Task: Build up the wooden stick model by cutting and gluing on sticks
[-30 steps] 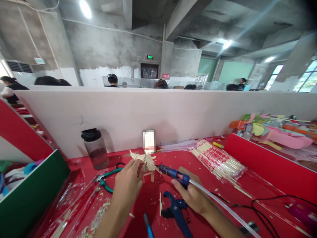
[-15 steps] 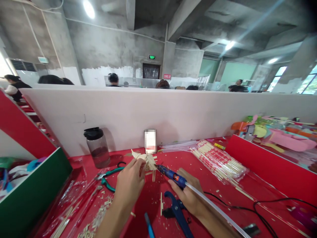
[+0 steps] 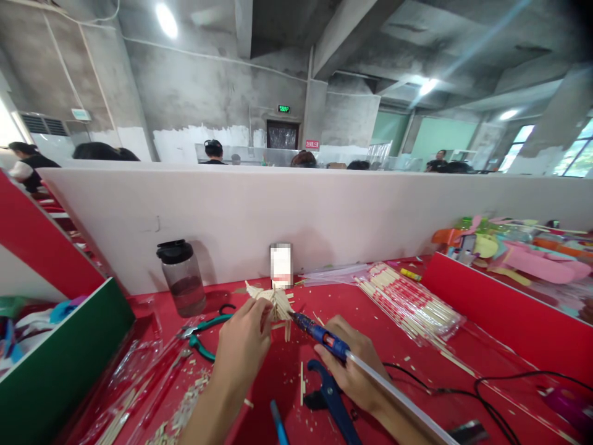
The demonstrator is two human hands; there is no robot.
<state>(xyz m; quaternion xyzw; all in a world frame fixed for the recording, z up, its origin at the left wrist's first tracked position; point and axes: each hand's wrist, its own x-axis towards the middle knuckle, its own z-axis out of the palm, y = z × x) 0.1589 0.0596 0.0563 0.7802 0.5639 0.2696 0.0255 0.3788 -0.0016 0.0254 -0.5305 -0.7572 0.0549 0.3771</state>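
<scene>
Two bare hands meet over a red table point(image 3: 271, 371). Near its far edge, just in front of a low pale partition point(image 3: 352, 216), is a small model built of pale wooden sticks point(image 3: 281, 303). The left hand point(image 3: 245, 330) has its fingers pinched around the near side of this model. The right hand point(image 3: 364, 364) is wrapped around a blue glue gun point(image 3: 319, 334), its nozzle at the model's right side, either touching or just beside it; which one cannot be told. The left fingertips are close to that nozzle, so if it is hot, a small slip could burn them. A nudge from the nozzle or a hard pinch could snap thin sticks or shift a joint before the glue sets. The long clear glue stick point(image 3: 398, 397) trails from the gun's rear over the right forearm, and if it catches there, it could swing the nozzle off its spot. A black cord point(image 3: 430, 390) on the right could snag too. Loose wood chips point(image 3: 189, 392) might cling to wet glue, and the blue cutter point(image 3: 334, 398) below the gun could be knocked.
</scene>
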